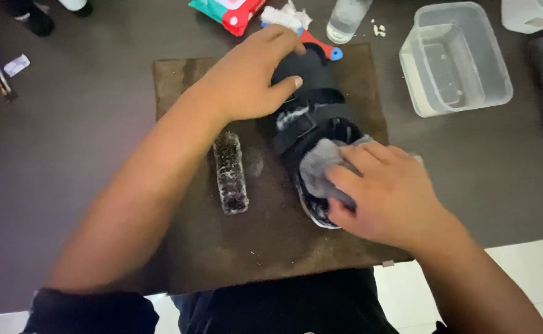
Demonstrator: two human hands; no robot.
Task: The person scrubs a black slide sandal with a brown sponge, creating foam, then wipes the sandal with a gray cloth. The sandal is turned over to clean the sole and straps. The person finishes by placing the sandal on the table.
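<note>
Left hand [247, 77] is placed far of centre, palm down, fingers curled forward and thumb spread to the right; a clamping grip is shown. Left forearm is angled from near-left up to far-centre. Right hand [386, 192] is set nearer, right of centre, palm down, fingers bent and pressed leftward. Right forearm is run in from the near-right corner.

The sandal [312, 117] lies on the mat [222, 247], with the brush [230, 173] just left of it. The tub [454, 59] stands to the right, off the mat, on the table [67, 136].
</note>
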